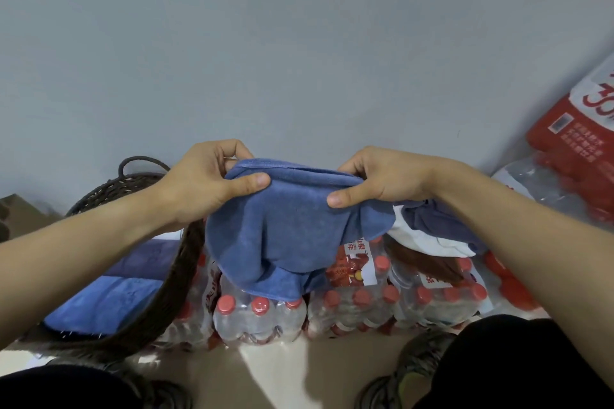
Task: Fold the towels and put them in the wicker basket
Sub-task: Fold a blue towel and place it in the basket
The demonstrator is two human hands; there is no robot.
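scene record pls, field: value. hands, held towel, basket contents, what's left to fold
left hand: pinches top edge of blue towel
right hand: pinches the same edge
blue towel: held up, hanging above bottled water packs
wicker basket: on the left, holds folded blue towel and folded purple towel
unfolded pile: purple, white and brown cloths on the packs, right side

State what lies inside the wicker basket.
Inside the wicker basket lie two folded towels: a blue towel and a purple towel. The left forearm covers part; anything beneath is hidden.
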